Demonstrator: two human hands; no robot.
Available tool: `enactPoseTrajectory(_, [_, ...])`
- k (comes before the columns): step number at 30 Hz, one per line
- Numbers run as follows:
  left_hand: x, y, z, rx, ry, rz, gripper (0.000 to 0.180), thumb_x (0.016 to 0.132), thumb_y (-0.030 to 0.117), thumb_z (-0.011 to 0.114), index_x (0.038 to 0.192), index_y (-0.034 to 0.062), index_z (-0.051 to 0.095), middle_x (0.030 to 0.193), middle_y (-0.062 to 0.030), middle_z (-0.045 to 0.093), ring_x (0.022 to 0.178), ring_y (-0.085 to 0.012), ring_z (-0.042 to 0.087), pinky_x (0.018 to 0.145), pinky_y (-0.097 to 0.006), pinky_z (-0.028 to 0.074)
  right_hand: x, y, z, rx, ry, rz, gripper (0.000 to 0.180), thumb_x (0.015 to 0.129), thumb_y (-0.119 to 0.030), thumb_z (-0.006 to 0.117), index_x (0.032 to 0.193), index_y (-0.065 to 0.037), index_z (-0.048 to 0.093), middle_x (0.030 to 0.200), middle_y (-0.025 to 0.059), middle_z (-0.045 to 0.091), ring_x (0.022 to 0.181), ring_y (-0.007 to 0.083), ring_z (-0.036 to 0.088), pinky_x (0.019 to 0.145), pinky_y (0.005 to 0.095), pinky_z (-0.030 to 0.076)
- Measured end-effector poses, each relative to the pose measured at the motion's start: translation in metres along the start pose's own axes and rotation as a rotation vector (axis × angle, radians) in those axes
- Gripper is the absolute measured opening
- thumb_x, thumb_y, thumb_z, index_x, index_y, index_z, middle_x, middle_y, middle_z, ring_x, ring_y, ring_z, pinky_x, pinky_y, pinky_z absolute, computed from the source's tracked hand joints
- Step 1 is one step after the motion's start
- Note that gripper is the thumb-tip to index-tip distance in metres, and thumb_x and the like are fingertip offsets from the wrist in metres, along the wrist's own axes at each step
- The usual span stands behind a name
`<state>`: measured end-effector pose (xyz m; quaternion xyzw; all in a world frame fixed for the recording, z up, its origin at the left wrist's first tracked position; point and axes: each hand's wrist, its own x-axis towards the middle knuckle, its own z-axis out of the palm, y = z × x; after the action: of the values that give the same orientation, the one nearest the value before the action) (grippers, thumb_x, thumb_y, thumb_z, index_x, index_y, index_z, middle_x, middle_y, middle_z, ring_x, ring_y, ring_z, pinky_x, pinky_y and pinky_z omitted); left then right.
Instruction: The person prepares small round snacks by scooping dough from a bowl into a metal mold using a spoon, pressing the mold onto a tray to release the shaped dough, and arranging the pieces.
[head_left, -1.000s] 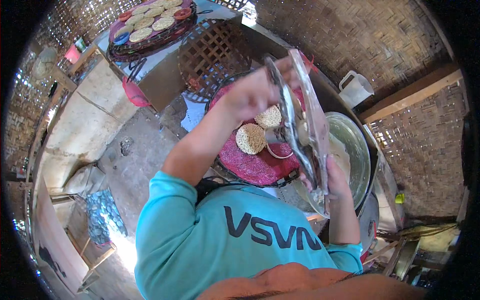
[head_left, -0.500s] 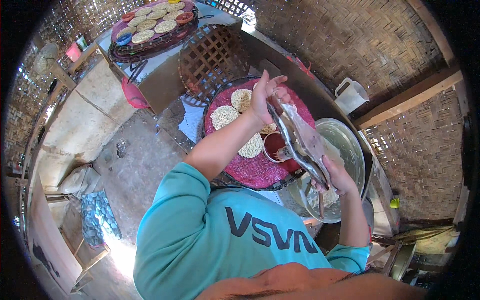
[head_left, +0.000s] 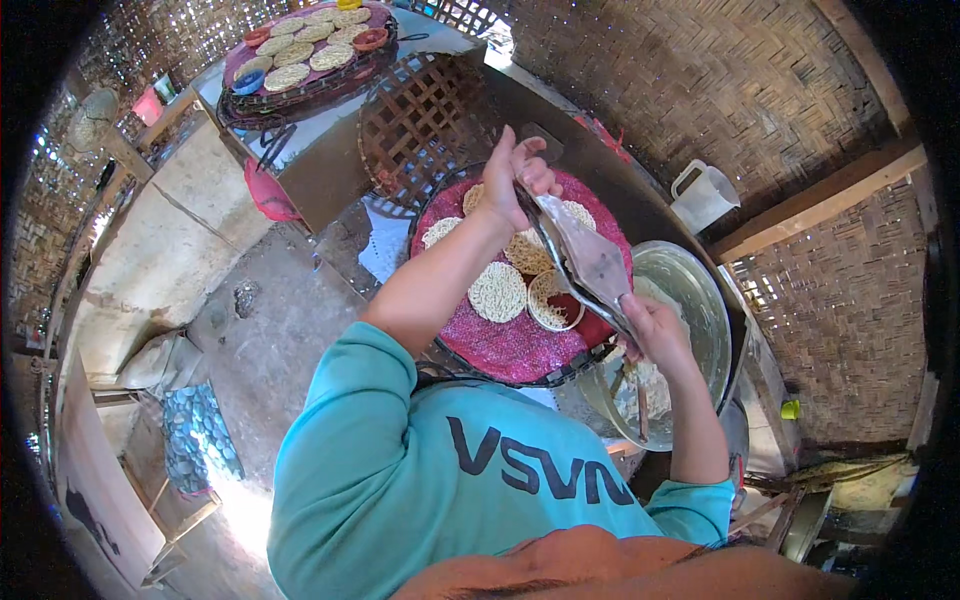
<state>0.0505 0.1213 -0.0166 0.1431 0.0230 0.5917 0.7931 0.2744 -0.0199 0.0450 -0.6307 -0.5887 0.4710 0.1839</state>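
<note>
Both my hands grip a long two-part hand press [head_left: 597, 262], tilted over a round tray [head_left: 470, 345] lined with purple-pink mesh. My left hand [head_left: 512, 185] is closed round its far end. My right hand [head_left: 652, 332] is wrapped round its near end. Below the press lies a white ring mould [head_left: 553, 328]; pale dough strands line part of it, and its lower right shows red. Several round strand cakes, one of them a pale cake [head_left: 497, 292], lie around the ring. The press hides part of the tray.
Right of the tray stands a large metal basin [head_left: 712, 300] with white dough and a wooden handle [head_left: 643, 405]. A white jug [head_left: 705, 197] stands behind it. At the far left, stacked trays [head_left: 300, 88] hold more cakes; a woven basket tray [head_left: 415, 120] leans nearby.
The press has shifted slightly left and toward the far side with both hands. More strands now lie in the ring, along its left and far side. The ring shows less covered by the press.
</note>
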Motion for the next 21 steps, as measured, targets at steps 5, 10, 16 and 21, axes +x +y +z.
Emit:
enactPoseTrajectory(5, [-0.005, -0.024, 0.002, -0.08, 0.086, -0.033, 0.046, 0.081, 0.056, 0.039, 0.079, 0.0119, 0.051, 0.042, 0.0044, 0.028, 0.037, -0.0113, 0.032, 0.049, -0.03, 0.034, -0.014, 0.003, -0.013, -0.035, 0.025, 0.031, 0.045, 0.083, -0.045, 0.048, 0.072, -0.002, 0.056, 0.051, 0.0017, 0.047, 0.037, 0.0083, 0.042, 0.034, 0.0219, 0.033])
enactPoseTrajectory(10, [-0.024, -0.029, 0.012, -0.114, 0.136, -0.088, 0.046, 0.082, 0.056, 0.038, 0.07, 0.0128, 0.048, 0.041, 0.0054, 0.026, 0.035, -0.0095, 0.028, 0.046, -0.027, 0.031, -0.027, 0.013, -0.009, 0.003, -0.021, 0.08, 0.043, 0.084, -0.043, 0.046, 0.075, -0.002, 0.056, 0.05, 0.002, 0.046, 0.036, 0.0082, 0.04, 0.034, 0.022, 0.032])
enactPoseTrajectory(16, [-0.026, -0.005, 0.015, 0.011, 0.198, -0.031, 0.057, 0.077, 0.067, 0.032, 0.064, 0.0121, 0.042, 0.039, 0.0046, 0.022, 0.032, -0.0096, 0.025, 0.041, -0.027, 0.029, -0.02, 0.015, 0.022, 0.107, -0.037, 0.061, 0.04, 0.086, -0.04, 0.045, 0.076, -0.003, 0.056, 0.051, 0.0031, 0.048, 0.035, 0.0088, 0.041, 0.033, 0.0228, 0.031])
enactPoseTrajectory(21, [-0.012, 0.02, 0.048, 0.222, 0.014, -0.042, 0.058, 0.083, 0.058, 0.027, 0.102, 0.0066, 0.049, 0.076, -0.0092, 0.054, 0.072, -0.0221, 0.052, 0.072, -0.037, 0.04, -0.003, 0.014, 0.026, 0.309, 0.009, -0.039, 0.036, 0.087, -0.039, 0.044, 0.081, -0.004, 0.054, 0.052, 0.002, 0.048, 0.034, 0.008, 0.038, 0.032, 0.0217, 0.029])
